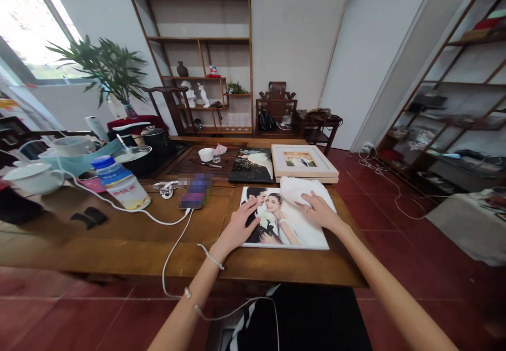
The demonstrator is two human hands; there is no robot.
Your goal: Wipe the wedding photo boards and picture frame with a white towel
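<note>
A photo print [294,230] of a couple lies flat on the wooden table [130,235] in front of me. My left hand [237,230] rests flat and open on its left edge, fingers spread. My right hand [319,210] presses a white cloth [298,188] onto the print's upper right part, fingers curled over the cloth.
Behind the print lie a dark photo print [253,165] and a light framed picture [303,161]. To the left are a phone [195,192] on a white cable [169,251], a plastic bottle [120,182], cups and pots. Shelves stand at the back and right.
</note>
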